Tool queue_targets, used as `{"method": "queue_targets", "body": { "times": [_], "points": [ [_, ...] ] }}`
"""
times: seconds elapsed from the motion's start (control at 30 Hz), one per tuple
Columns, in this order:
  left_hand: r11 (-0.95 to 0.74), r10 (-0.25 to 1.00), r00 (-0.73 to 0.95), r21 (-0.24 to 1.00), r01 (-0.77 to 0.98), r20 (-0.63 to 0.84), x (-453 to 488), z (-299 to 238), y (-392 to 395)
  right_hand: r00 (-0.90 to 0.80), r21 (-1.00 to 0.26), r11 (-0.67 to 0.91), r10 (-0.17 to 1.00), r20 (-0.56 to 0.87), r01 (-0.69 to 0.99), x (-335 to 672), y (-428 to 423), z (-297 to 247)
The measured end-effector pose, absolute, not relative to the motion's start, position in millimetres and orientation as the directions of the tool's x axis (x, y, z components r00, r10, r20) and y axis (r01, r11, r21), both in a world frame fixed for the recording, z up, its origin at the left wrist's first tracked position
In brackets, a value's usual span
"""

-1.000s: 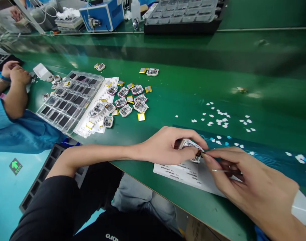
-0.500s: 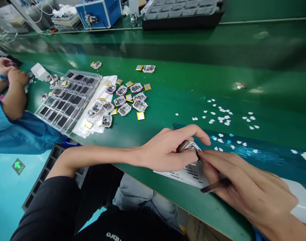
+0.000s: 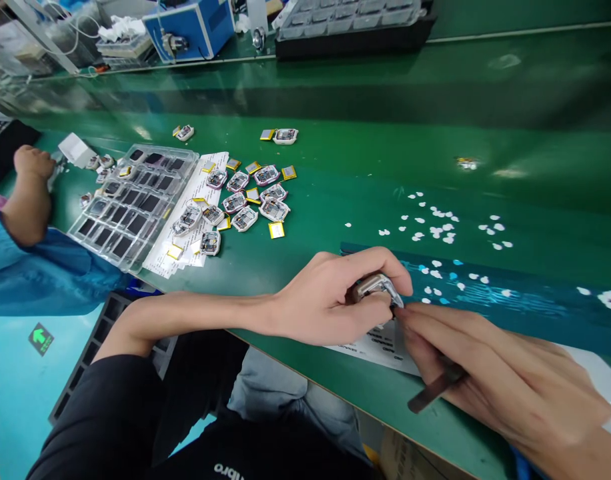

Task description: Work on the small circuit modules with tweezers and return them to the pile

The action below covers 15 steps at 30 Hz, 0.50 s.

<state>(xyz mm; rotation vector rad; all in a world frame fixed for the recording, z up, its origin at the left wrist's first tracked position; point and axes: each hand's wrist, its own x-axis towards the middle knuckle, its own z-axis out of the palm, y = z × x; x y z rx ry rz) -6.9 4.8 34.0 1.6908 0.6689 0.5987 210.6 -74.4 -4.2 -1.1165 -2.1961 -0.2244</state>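
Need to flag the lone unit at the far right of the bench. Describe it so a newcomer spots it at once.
Start at the green bench and find the scatter of white paper dots right of centre. Just beyond them, toward the far edge, lies one small module. It sits alone, far from the cluster of modules beside the clear tray.

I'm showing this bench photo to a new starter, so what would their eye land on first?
First, the two bare hands at the near edge: the left hand pinches a small watch-like casing while the right hand touches it with its fingertips and holds a thin dark tool. Next, the heap of similar casings with yellow squares lies left of centre, beside a clear compartment tray. White specks dot the green benchtop further right.
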Motion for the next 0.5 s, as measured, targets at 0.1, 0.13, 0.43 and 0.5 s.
{"method": "queue_targets", "body": {
  "times": [0.1,0.13,0.43,0.5],
  "points": [
    [-0.216,0.696,0.715,0.969,0.123,0.065,-6.2,30.7,3.4,-0.448,-0.170,0.682,0.626,0.639,0.711,206.9,-71.2,-1.6],
    [-0.225,0.698,0.712,0.966,0.127,0.069,-5.8,29.1,3.3,-0.432,-0.196,0.671,0.645,0.631,0.715,206.0,-69.8,-1.6],
    [-0.288,0.759,0.632,0.951,0.112,0.155,-5.0,21.0,5.8,-0.161,-0.465,0.457,0.822,0.546,0.758,197.7,-66.9,0.2],
    [-0.344,0.769,0.607,0.930,0.133,0.198,-3.4,18.4,4.5,-0.131,-0.443,0.434,0.815,0.565,0.784,198.6,-67.7,1.4]
  ]
}}
